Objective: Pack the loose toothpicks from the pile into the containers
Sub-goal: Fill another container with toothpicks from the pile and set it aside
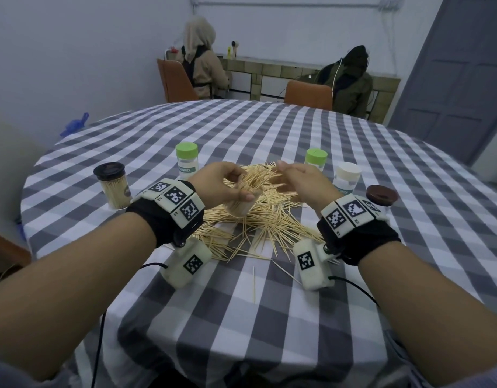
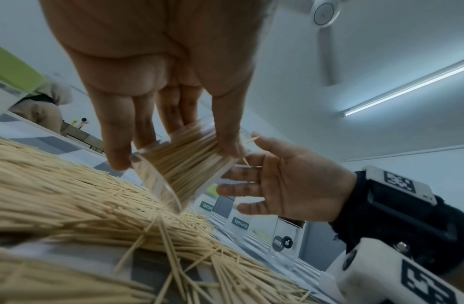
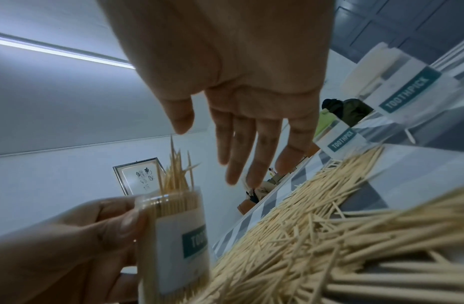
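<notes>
The left hand (image 1: pixel 216 186) grips a clear plastic cylinder container (image 1: pixel 240 204), packed with thin pale wooden toothpicks, held above the loose toothpick pile (image 1: pixel 258 219) in the middle of the round worktop (image 1: pixel 269 303) with its grey-and-white checked cloth. The right hand (image 1: pixel 300 182) hovers just right of it, fingers straight and relaxed, holding nothing. Capped containers stand around the pile: two green-lidded (image 1: pixel 187 158), one black-lidded (image 1: pixel 113 186).

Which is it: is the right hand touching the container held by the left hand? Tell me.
Apart. The right wrist view shows the right hand open, with bare wall between its fingertips and the container, which the left hand grips.
</notes>
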